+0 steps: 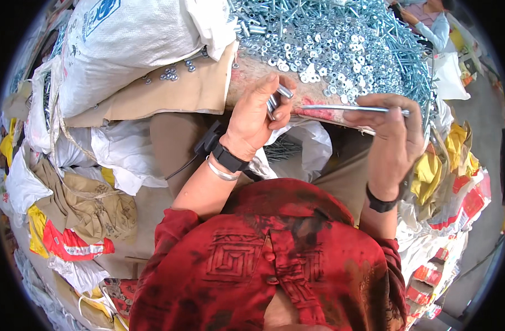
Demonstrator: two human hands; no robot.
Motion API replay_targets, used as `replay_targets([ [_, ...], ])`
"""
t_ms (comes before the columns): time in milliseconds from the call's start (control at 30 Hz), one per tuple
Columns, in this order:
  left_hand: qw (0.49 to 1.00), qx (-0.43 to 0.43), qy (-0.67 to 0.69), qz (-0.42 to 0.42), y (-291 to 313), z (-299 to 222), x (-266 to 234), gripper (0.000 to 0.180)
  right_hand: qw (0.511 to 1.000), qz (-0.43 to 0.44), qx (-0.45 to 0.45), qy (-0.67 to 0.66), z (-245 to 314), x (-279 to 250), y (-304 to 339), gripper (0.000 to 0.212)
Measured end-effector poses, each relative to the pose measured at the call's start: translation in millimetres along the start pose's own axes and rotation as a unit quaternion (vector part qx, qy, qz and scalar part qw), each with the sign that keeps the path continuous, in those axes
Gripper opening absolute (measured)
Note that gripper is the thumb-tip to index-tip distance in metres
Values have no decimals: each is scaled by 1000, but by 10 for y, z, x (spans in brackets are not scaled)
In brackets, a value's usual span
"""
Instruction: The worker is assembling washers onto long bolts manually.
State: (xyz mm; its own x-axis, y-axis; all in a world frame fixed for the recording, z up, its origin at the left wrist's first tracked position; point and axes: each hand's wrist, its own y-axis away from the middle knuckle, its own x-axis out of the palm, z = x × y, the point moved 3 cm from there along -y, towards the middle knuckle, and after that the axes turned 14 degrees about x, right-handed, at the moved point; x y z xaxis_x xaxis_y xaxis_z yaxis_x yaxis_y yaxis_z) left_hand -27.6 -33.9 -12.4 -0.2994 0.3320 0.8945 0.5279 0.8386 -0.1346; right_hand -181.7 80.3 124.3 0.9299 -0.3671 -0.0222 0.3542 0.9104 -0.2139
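Stained surface (255,67) under washers (313,60), white sack (131,55) alongside; rod (352,108) in right hand (393,129).

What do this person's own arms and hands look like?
The left hand and right hand are ungloved. Each arm wears a black wristband; the left also has a silvery bangle. The red sleeves have dark patches and end short of the wrists.

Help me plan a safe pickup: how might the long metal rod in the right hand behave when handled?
The rod is probably stiff: it juts straight from the right hand without visible sag. It may be slippery, as its surface looks shiny. Being slender, it could roll if set down, though its cross-section is too small to make out.
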Motion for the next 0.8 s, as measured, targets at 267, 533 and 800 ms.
replay_targets([
  [267,999,-32,-1,12,-16,-34,-34,31,995,-6,-34,-91,-409,249,-67,19],
  [533,997,62,3,-45,-64,-298,-105,27,998,-13,-13,-68,-579,168,8,21],
  [800,988,40,-143,-37,-5,-159,41,30,997,-8,10,-78,-558,98,-47,21],
])
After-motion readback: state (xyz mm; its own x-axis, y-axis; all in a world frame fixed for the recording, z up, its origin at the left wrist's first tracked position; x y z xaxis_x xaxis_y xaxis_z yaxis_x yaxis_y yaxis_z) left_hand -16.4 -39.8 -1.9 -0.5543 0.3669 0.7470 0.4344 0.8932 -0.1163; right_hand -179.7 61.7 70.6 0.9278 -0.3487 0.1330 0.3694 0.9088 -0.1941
